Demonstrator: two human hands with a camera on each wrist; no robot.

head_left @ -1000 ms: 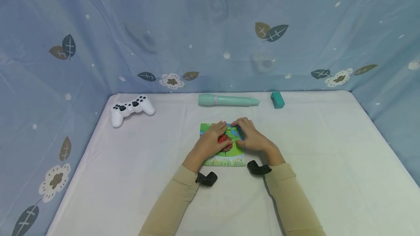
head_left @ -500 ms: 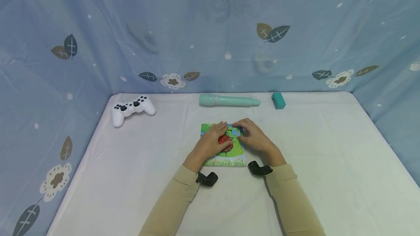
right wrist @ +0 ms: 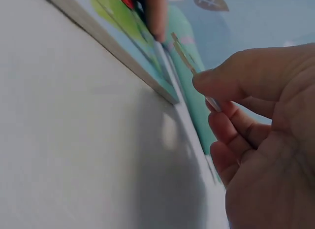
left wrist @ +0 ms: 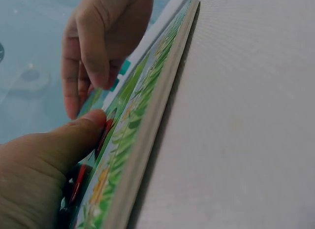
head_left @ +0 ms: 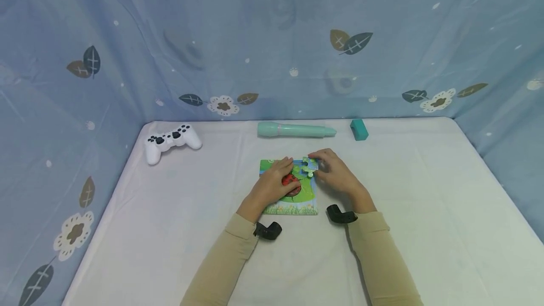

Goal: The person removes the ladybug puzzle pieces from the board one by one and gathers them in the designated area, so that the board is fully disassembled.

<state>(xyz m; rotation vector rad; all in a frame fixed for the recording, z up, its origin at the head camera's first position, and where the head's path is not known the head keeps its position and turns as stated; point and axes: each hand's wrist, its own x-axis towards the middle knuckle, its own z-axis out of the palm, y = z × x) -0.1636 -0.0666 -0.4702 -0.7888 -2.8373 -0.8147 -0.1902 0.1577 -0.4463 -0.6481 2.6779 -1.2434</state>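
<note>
A jigsaw puzzle (head_left: 291, 208) with a red ladybug on a green meadow lies flat in the middle of the table. My left hand (head_left: 271, 185) rests on its left half, fingers stretched toward the far edge and thumb on the ladybug. At the upper right corner, my right hand (head_left: 338, 174) pinches a blue and green jigsaw piece (head_left: 310, 166). In the right wrist view that thin piece (right wrist: 185, 57) is tilted between thumb and fingertips, raised off the puzzle. The left wrist view shows the left thumb (left wrist: 81, 135) on the puzzle's face.
Behind the puzzle lies a mint green microphone-shaped thing (head_left: 296, 130), with a small teal block (head_left: 359, 130) to its right. A white game controller (head_left: 172, 141) sits at the far left. Patterned blue cloth (head_left: 272, 37) hangs along the table's back and sides.
The right hand has lifted the jigsaw piece from the puzzle's upper right corner and moved slightly right and away. The left hand has stayed in place on the puzzle.
</note>
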